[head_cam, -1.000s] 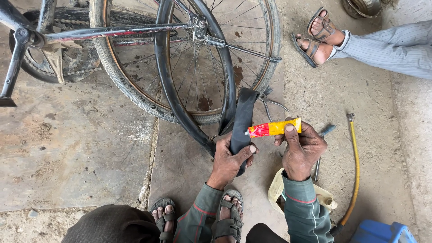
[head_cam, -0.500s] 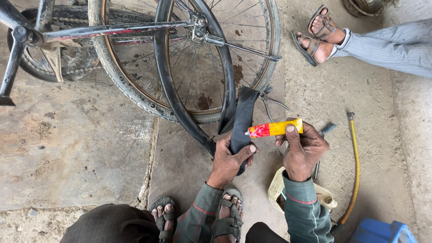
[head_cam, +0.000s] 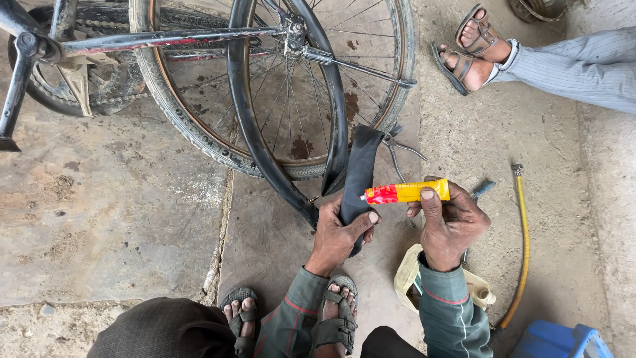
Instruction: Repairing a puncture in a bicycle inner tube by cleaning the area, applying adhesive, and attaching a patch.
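Note:
My left hand [head_cam: 338, 233] grips a fold of black bicycle inner tube [head_cam: 361, 174] pulled out from the wheel. In my right hand [head_cam: 450, 224] I hold a red and yellow glue tube [head_cam: 405, 192], thumb on its flat end, its nozzle pointing left and touching the inner tube. The bicycle wheel [head_cam: 278, 86] lies on the concrete just beyond my hands, its tyre and spokes visible.
A yellow pump hose [head_cam: 523, 245] lies on the ground at right. A pale plastic bag [head_cam: 407, 282] sits under my right forearm. A blue container [head_cam: 556, 341] is at the bottom right. Another person's sandalled feet [head_cam: 470, 46] rest at the top right. Metal pliers [head_cam: 397, 149] lie by the wheel.

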